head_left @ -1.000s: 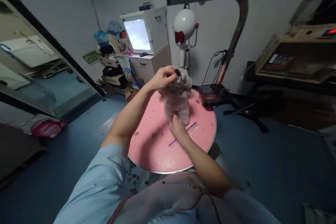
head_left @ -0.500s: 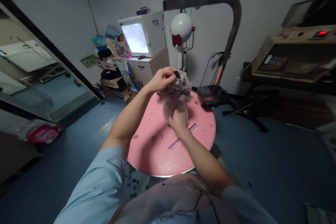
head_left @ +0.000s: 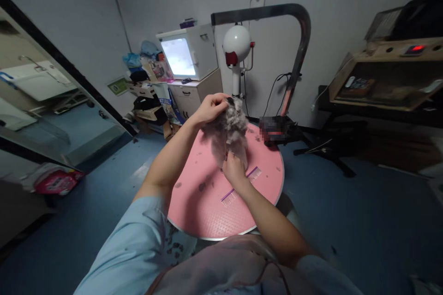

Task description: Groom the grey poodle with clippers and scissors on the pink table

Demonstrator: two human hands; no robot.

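Note:
A small grey, curly-coated dog (head_left: 235, 124) is on the round pink table (head_left: 214, 221). My left hand (head_left: 212, 108) is closed on the fur at the dog's head, near a dark patch that may be the nose. Lower down, against the dog's body, my right hand (head_left: 235, 169) is closed around a slim pair of scissors (head_left: 226, 151), mostly hidden by the fingers and fur. Partly under my right wrist, a purple-backed comb (head_left: 228, 194) lies flat on the table. Tufts of cut fur (head_left: 202, 187) are scattered about it.
Over the table's far side arches a metal grooming arm (head_left: 259, 11), with a round white dryer head (head_left: 236, 42) behind. A white cabinet with a lit window (head_left: 178, 56) stands at the back left. A wooden box (head_left: 384, 80) is at right.
My right hand has shifted slightly at the dog's body, and the scissors sit differently in the fur. My left hand keeps its hold at the head. The camera view has tilted a little.

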